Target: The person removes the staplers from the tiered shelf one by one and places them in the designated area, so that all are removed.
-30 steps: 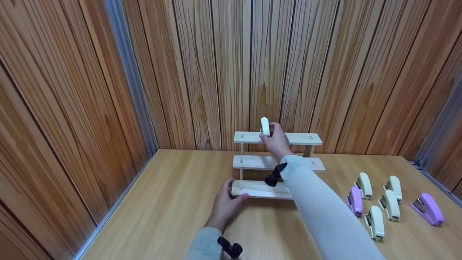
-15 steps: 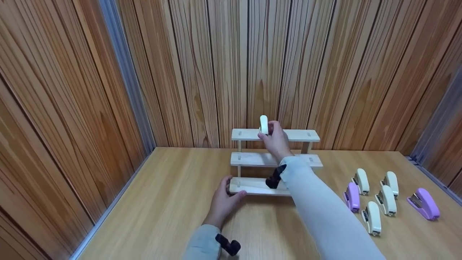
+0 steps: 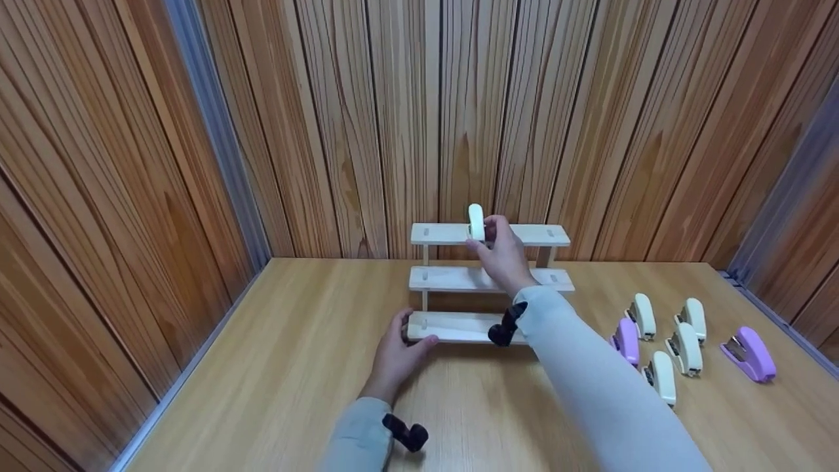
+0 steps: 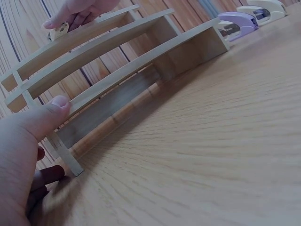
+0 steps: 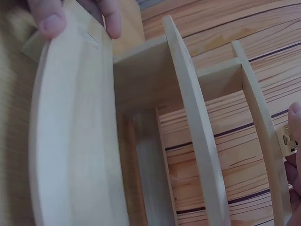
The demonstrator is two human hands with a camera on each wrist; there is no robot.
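A three-tier wooden display rack (image 3: 452,326) stands on the table near the back wall. My right hand (image 3: 506,259) pinches a cream-white stapler (image 3: 476,221) between thumb and fingers, upright at the top shelf, left of its middle. The stapler's underside appears at shelf level in the head view; in the left wrist view the stapler (image 4: 59,32) shows only partly past the hand. My left hand (image 3: 396,354) grips the left end of the lowest shelf, thumb on its front edge and other fingers behind. In the right wrist view, that hand's fingertips (image 5: 51,26) touch the shelf end.
On the table (image 3: 295,367) right of the rack stand several cream staplers (image 3: 686,351) and two purple ones, one nearer (image 3: 626,341) and one farther right (image 3: 750,354). The right sleeve (image 3: 590,367) passes close to the nearest staplers. Wood-panelled walls (image 3: 367,131) close off the back and left.
The whole head view has drifted, so everything sits slightly higher and farther left. Relative to the top shelf, the stapler has shifted slightly right and toward the front edge. The left hand keeps its grip.
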